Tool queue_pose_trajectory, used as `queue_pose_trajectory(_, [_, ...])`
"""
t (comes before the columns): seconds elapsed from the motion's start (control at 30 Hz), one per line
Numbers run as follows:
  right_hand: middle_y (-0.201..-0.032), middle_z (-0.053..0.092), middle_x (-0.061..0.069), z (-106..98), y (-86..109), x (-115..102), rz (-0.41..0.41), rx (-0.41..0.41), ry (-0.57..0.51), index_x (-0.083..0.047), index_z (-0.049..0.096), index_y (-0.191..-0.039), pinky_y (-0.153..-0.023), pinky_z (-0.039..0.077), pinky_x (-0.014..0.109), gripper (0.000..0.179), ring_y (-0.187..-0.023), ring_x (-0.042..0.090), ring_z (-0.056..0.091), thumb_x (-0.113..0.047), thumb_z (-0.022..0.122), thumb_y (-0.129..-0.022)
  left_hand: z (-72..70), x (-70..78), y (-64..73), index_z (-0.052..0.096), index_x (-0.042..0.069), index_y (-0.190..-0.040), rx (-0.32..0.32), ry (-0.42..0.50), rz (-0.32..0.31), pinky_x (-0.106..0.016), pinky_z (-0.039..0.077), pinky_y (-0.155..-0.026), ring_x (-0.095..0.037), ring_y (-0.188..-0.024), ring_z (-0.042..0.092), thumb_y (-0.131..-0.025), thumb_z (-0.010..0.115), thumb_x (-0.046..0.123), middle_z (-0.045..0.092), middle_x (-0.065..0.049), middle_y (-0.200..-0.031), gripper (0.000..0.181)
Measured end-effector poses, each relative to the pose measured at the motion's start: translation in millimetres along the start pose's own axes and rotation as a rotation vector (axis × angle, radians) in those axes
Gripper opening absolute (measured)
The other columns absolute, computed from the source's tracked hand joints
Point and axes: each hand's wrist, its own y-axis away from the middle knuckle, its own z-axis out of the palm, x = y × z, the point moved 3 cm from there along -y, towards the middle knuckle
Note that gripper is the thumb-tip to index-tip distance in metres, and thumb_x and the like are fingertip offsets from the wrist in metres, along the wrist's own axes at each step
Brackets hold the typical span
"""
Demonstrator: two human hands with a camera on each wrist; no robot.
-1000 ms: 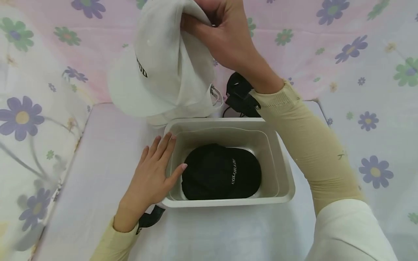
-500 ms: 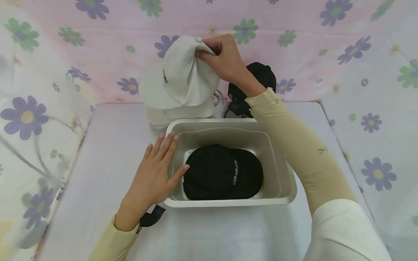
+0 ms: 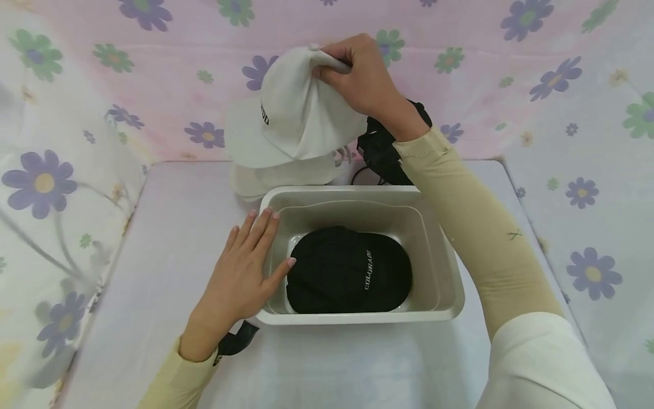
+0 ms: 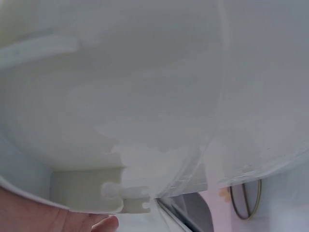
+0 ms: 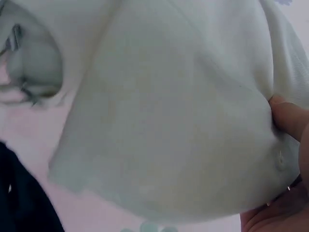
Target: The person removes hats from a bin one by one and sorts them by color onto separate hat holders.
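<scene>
My right hand (image 3: 364, 76) pinches the crown of a white cap (image 3: 286, 108) near its top button, high at the back. The cap's brim points left, and part of its dark lettering shows. In the right wrist view the cap's fabric (image 5: 159, 121) fills most of the picture, creased at the thumb. My left hand (image 3: 237, 272) rests with straight fingers on the left rim of a pale plastic bin (image 3: 360, 319). Inside the bin lies a black cap (image 3: 332, 272), its brim to the right, with "COLORADO" in white. The left wrist view mostly shows a pale surface.
Behind the bin, beneath the raised cap, sits more white headwear (image 3: 283, 179), partly covered. To its right are black caps (image 3: 382, 149), partly hidden by my right forearm. A white cloth (image 3: 168, 227) covers the table, and flowered fabric (image 3: 179, 74) hangs around it.
From its large, near position, the white cap went lower and farther back with my right hand, then rose slightly and shifted right. My left hand stays on the bin.
</scene>
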Motion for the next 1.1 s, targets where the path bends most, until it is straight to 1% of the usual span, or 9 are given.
queue_pose_trajectory(0.1, [-0.086,0.074,0.011,3.8,-0.4,6.3,0.012,-0.072,0.043,-0.005,0.080,-0.098,-0.069,0.046,0.022,0.016,-0.071,0.011,0.062,-0.014,0.067,-0.099,-0.4,-0.2,-0.8,0.018,0.010,-0.163,0.003,0.005,-0.002,-0.063,0.014,-0.123,-0.033,-0.158,0.007,-0.102,0.053,0.051,0.013,-0.010,-0.171,0.082])
queue_pose_trajectory(0.23, [-0.064,0.058,0.004,16.1,2.2,21.5,0.047,-0.174,0.088,-0.004,0.068,-0.080,-0.061,0.040,0.025,0.024,-0.058,0.010,0.052,-0.017,0.066,-0.100,-0.9,-0.1,-1.1,0.019,0.009,-0.163,0.007,0.009,-0.003,-0.063,0.014,-0.123,-0.035,-0.158,0.009,-0.102,0.053,0.051,0.013,-0.010,-0.171,0.082])
queue_pose_trajectory(0.3, [-0.060,0.051,0.000,20.9,3.4,28.2,0.051,-0.187,0.101,-0.005,0.062,-0.074,-0.060,0.039,0.025,0.029,-0.055,0.009,0.048,-0.017,0.068,-0.099,-0.5,0.3,-1.3,0.019,0.009,-0.163,0.005,0.014,-0.005,-0.063,0.014,-0.123,-0.036,-0.158,0.009,-0.102,0.053,0.051,0.013,-0.010,-0.171,0.082])
queue_pose_trajectory(0.37, [-0.058,0.049,-0.001,24.3,4.0,33.4,0.050,-0.181,0.107,-0.006,0.059,-0.071,-0.059,0.038,0.025,0.032,-0.054,0.008,0.046,-0.017,0.070,-0.098,-0.1,0.4,-1.2,0.018,0.010,-0.163,0.000,0.018,-0.008,-0.063,0.013,-0.123,-0.035,-0.158,0.009,-0.102,0.053,0.051,0.012,-0.009,-0.171,0.082])
queue_pose_trajectory(0.53, [-0.070,0.063,0.004,28.9,1.8,36.2,0.042,-0.146,0.101,-0.005,0.064,-0.076,-0.064,0.040,0.023,0.025,-0.063,0.010,0.053,-0.016,0.069,-0.098,1.2,0.8,-1.5,0.017,0.011,-0.164,-0.006,0.023,-0.012,-0.064,0.013,-0.123,-0.034,-0.158,0.006,-0.102,0.053,0.051,0.010,-0.007,-0.171,0.082])
queue_pose_trajectory(0.73, [-0.081,0.066,0.010,37.1,-4.9,29.6,0.047,-0.138,0.089,-0.003,0.068,-0.089,-0.070,0.038,0.024,0.023,-0.073,0.014,0.054,-0.018,0.061,-0.104,1.1,0.7,-1.2,0.016,0.011,-0.164,-0.013,0.031,-0.017,-0.064,0.012,-0.123,-0.034,-0.158,0.005,-0.102,0.053,0.052,0.009,-0.007,-0.172,0.082])
queue_pose_trajectory(0.83, [-0.087,0.068,0.008,43.1,-7.0,29.4,0.065,-0.155,0.082,-0.003,0.070,-0.094,-0.072,0.039,0.024,0.023,-0.076,0.014,0.056,-0.020,0.059,-0.105,1.5,0.5,-1.1,0.016,0.011,-0.164,-0.014,0.039,-0.017,-0.064,0.012,-0.123,-0.034,-0.158,0.005,-0.102,0.053,0.051,0.008,-0.007,-0.172,0.082])
queue_pose_trajectory(1.0, [-0.079,0.060,0.004,54.0,-4.2,36.8,0.100,-0.218,0.081,-0.006,0.064,-0.088,-0.070,0.037,0.025,0.024,-0.073,0.016,0.051,-0.021,0.057,-0.105,1.8,-0.4,-1.2,0.016,0.012,-0.164,-0.007,0.047,-0.012,-0.065,0.013,-0.122,-0.034,-0.158,0.003,-0.102,0.053,0.051,0.008,-0.007,-0.172,0.082])
queue_pose_trajectory(1.1, [-0.087,0.064,0.008,58.1,-1.0,41.4,0.096,-0.243,0.071,-0.005,0.066,-0.094,-0.072,0.041,0.027,0.021,-0.077,0.018,0.054,-0.020,0.057,-0.105,1.8,-1.3,-0.8,0.016,0.012,-0.164,-0.011,0.052,-0.014,-0.065,0.012,-0.122,-0.031,-0.159,0.000,-0.102,0.053,0.051,0.007,-0.006,-0.172,0.081])
